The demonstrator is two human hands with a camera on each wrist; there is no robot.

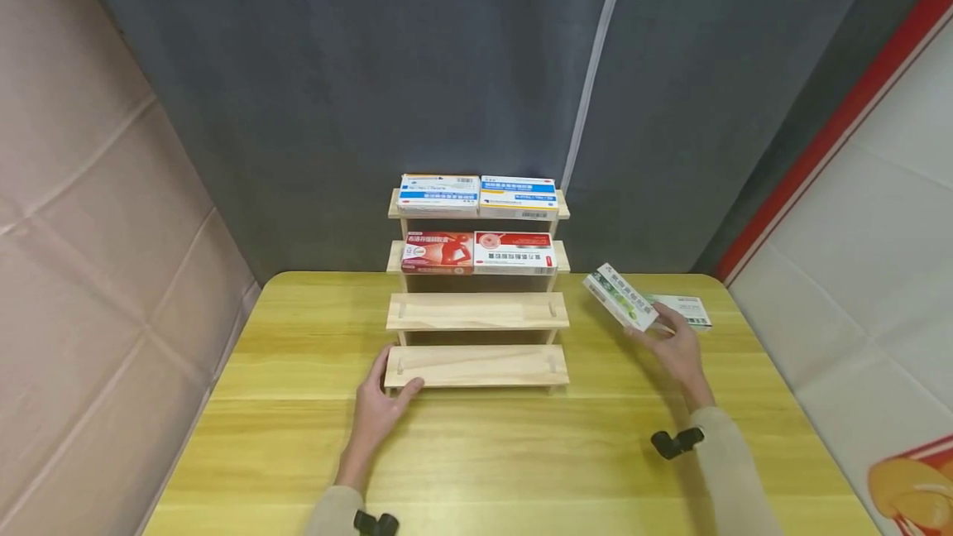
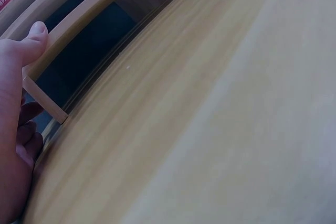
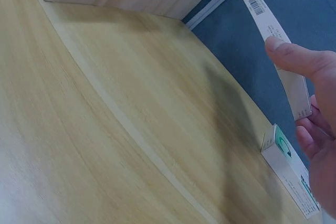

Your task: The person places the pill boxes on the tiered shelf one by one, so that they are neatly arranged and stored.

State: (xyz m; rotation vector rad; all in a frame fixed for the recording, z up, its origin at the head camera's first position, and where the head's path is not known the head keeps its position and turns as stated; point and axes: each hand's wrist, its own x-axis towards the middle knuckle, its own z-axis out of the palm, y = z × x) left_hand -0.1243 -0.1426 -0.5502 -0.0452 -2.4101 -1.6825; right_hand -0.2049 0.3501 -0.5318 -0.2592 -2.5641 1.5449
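My left hand (image 1: 378, 405) grips the left end of the lowest step of a wooden tiered shelf (image 1: 476, 366), thumb on its front edge. In the left wrist view the thumb (image 2: 34, 43) lies along that board. My right hand (image 1: 676, 347) holds a white and green medicine box (image 1: 620, 298) tilted above the table, right of the shelf. The right wrist view shows the thumb on the narrow side of this held box (image 3: 278, 51). A second white and green medicine box (image 1: 687, 311) lies on the table just behind the right hand, partly covered by it.
Two blue and white boxes (image 1: 439, 193) lie side by side on the top step. One step down are a red box (image 1: 438, 252) and a red and white box (image 1: 515, 253). A grey curtain (image 1: 372, 89) hangs behind the wooden table (image 1: 476, 453).
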